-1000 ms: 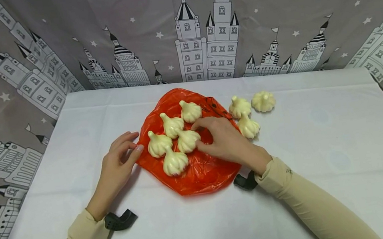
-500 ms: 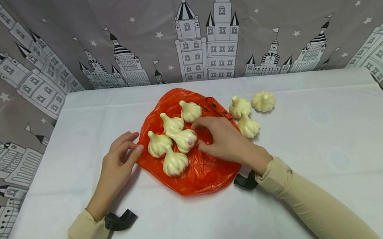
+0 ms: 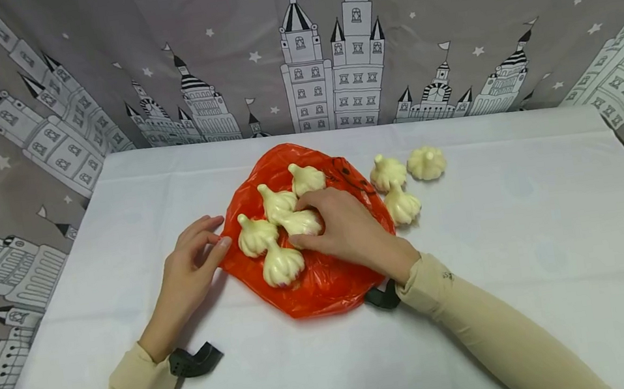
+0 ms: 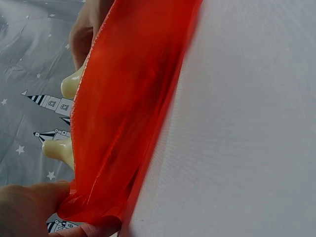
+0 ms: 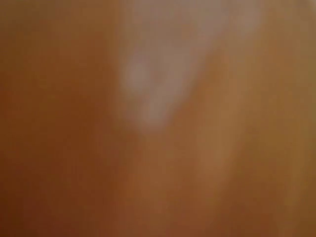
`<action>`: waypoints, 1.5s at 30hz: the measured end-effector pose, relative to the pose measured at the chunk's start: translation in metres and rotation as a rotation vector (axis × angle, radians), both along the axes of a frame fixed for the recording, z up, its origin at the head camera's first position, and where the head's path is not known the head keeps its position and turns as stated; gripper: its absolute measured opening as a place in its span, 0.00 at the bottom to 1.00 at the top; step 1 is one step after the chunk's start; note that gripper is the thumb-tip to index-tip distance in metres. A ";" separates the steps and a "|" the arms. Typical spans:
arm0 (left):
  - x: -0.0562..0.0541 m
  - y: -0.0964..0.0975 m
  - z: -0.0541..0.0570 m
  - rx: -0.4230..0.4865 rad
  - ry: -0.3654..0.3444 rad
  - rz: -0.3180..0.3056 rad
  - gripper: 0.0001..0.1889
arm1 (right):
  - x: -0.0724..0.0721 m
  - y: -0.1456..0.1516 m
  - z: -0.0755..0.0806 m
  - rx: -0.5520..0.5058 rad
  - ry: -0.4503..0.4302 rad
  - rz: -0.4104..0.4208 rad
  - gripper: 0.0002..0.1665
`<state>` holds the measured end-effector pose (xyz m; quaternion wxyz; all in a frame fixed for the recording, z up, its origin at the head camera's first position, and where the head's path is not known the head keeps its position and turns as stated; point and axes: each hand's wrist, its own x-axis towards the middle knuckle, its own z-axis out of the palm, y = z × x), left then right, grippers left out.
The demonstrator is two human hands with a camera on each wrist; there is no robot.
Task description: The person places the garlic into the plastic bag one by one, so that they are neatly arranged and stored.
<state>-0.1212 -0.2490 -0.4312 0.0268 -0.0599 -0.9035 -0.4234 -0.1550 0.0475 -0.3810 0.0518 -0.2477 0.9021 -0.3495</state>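
Grasp seemingly in progress | right hand (image 3: pixel 345 224) is clasping garlic bulb (image 3: pixel 298 223) | left hand (image 3: pixel 191 263) is pinching red bag (image 3: pixel 324 288) by its edge | next move likely calling for steadiness

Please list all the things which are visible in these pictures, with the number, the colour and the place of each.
Garlic bulbs: five, pale yellow, within the edges of the red plastic
Loose garlic bulbs: three, pale yellow, right of the plastic
Red plastic: one, red with black print, on the table
Table: one, white, under everything
Backdrop: one, grey with castles and stars, behind the table
Wrist devices: two, black, one at each cuff
Sleeves: two, beige, on both arms
Left hand: one, pinching the plastic's left edge
Right hand: one, gripping a bulb
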 end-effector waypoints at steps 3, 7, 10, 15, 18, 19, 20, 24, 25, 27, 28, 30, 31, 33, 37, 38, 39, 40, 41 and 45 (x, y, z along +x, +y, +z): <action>0.001 0.000 -0.001 0.004 0.006 0.002 0.14 | 0.000 0.005 0.001 0.018 -0.030 0.023 0.27; 0.001 0.001 -0.001 0.004 0.015 0.003 0.14 | 0.001 0.012 0.001 0.050 -0.046 0.037 0.29; 0.000 0.001 -0.001 0.003 0.016 0.003 0.14 | 0.002 0.011 0.000 0.059 -0.043 -0.008 0.29; 0.001 -0.001 -0.002 -0.002 0.019 0.004 0.13 | 0.005 0.004 -0.001 0.093 -0.066 -0.091 0.30; 0.001 -0.001 -0.003 -0.002 0.018 0.006 0.13 | 0.007 0.000 -0.001 0.128 -0.056 -0.093 0.30; 0.001 -0.002 -0.003 -0.001 0.017 0.007 0.14 | 0.007 0.000 -0.001 0.138 -0.049 -0.088 0.30; 0.001 -0.002 -0.003 0.001 0.018 0.007 0.13 | 0.008 0.000 -0.001 0.150 -0.037 -0.080 0.30; 0.001 -0.001 -0.004 0.004 0.025 0.006 0.13 | 0.007 0.005 0.003 0.149 -0.029 -0.007 0.36; 0.001 -0.001 -0.004 0.004 0.027 0.005 0.13 | 0.006 0.007 0.003 0.142 -0.023 0.020 0.37; 0.001 -0.001 -0.004 0.003 0.027 0.004 0.13 | 0.004 0.010 0.005 0.114 -0.019 0.075 0.35; 0.001 -0.001 -0.004 0.003 0.026 0.004 0.13 | 0.003 0.011 0.005 0.102 -0.014 0.099 0.33; 0.000 0.000 -0.004 0.000 0.024 0.004 0.13 | 0.002 0.013 0.006 0.092 0.002 0.127 0.29; 0.000 0.000 -0.004 0.000 0.023 0.005 0.13 | 0.002 0.014 0.006 0.093 0.007 0.131 0.28; 0.000 0.000 -0.004 0.000 0.021 0.005 0.13 | 0.002 0.014 0.007 0.099 0.005 0.123 0.25; 0.000 -0.001 -0.005 0.000 0.015 0.002 0.14 | 0.003 0.013 0.006 0.118 0.010 0.076 0.23; 0.000 -0.001 -0.005 -0.001 0.013 0.002 0.14 | 0.004 0.012 0.006 0.120 0.014 0.064 0.22; 0.000 -0.001 -0.005 -0.001 0.012 0.002 0.14 | 0.004 0.012 0.005 0.123 0.019 0.056 0.22; 0.000 -0.001 -0.005 -0.002 0.012 0.002 0.14 | 0.004 0.011 0.005 0.128 0.026 0.046 0.21; 0.000 -0.001 -0.004 -0.001 0.012 0.003 0.14 | 0.005 0.011 0.005 0.132 0.031 0.038 0.22; 0.000 -0.001 -0.005 0.001 0.013 0.006 0.14 | 0.005 0.009 0.003 0.150 0.038 0.037 0.30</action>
